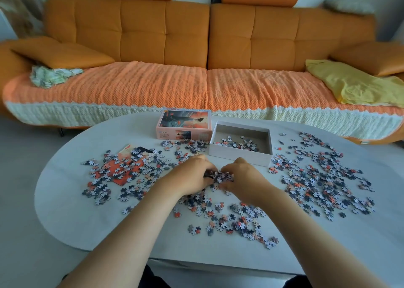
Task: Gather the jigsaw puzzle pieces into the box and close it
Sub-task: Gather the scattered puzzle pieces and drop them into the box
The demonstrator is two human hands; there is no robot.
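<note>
Small puzzle pieces (321, 178) in grey, white and orange lie scattered over the white oval table (72, 209). The open grey box (238, 155) stands at the table's far middle with a thin layer of pieces inside. Its lid (183, 123), printed with the picture, lies just left of it. My left hand (192, 175) and my right hand (242, 178) meet just in front of the box. Their curled fingers cup a heap of pieces (219, 176) between them on the table.
A printed reference sheet (127, 155) lies half buried under pieces at the left. Behind the table stands an orange sofa (196, 47) with a knitted cover and a yellow cloth (349, 84). The table's near edge is close to my body.
</note>
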